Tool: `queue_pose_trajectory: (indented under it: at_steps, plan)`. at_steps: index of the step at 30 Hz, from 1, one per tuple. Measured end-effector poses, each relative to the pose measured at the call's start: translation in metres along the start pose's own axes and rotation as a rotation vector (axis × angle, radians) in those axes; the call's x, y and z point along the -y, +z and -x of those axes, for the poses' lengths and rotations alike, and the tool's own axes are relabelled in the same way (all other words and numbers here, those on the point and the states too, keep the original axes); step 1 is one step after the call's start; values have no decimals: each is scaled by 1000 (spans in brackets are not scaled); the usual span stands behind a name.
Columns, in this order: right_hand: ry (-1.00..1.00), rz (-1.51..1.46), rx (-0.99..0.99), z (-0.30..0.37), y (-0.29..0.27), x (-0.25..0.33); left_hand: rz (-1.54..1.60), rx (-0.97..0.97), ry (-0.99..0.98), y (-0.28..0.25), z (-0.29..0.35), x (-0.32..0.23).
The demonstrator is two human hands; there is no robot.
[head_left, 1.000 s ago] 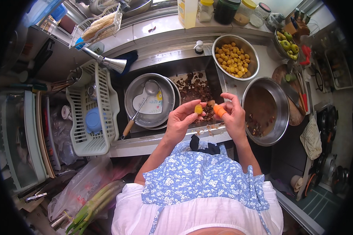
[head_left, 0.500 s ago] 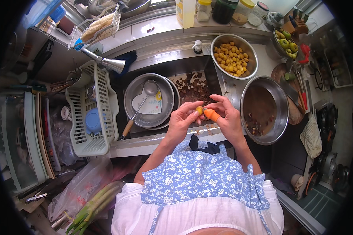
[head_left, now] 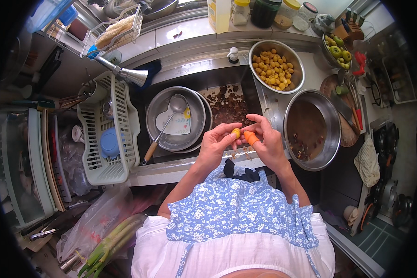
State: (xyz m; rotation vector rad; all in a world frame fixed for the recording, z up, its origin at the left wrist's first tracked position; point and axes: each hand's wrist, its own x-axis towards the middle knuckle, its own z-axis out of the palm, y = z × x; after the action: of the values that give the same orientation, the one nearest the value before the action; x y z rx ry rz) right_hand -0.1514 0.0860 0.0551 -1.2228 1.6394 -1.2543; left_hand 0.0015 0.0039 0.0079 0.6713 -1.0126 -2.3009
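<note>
Over the front of the sink, my left hand [head_left: 217,144] pinches a small yellow peeled chestnut [head_left: 236,133] between thumb and fingertips. Close beside it is my right hand [head_left: 269,144], an orange thumb peeler [head_left: 251,138] fitted at its thumb and its fingers curved toward the chestnut. Brown peelings [head_left: 227,104] cover the sink floor beyond both hands. To the right, a steel basin [head_left: 337,134] contains brownish water with dark bits at its bottom. A smaller steel bowl [head_left: 302,76] behind it is filled with yellow peeled chestnuts [head_left: 272,69].
Left in the sink are nested metal bowls [head_left: 151,121] with a ladle [head_left: 177,104]. A white dish rack [head_left: 135,139] stands farther left. Jars [head_left: 287,13] line the back ledge. At far right, a cleaver [head_left: 340,109] lies on a round wooden board [head_left: 350,134].
The orange thumb peeler has drawn slightly to the right, away from the chestnut. The chestnut has turned a little in my left fingers. The bowls and basin have stayed put.
</note>
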Motion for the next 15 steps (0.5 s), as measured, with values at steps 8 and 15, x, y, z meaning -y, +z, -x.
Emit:
queue_pose_trajectory:
  at_steps: [8, 15]
  plan:
    - [215, -334, -90, -4, -2, -7, -132, -97, 108, 8, 4, -10]
    - [241, -475, -14, -5, -2, 2, -256, -30, 258, 1, 3, -5]
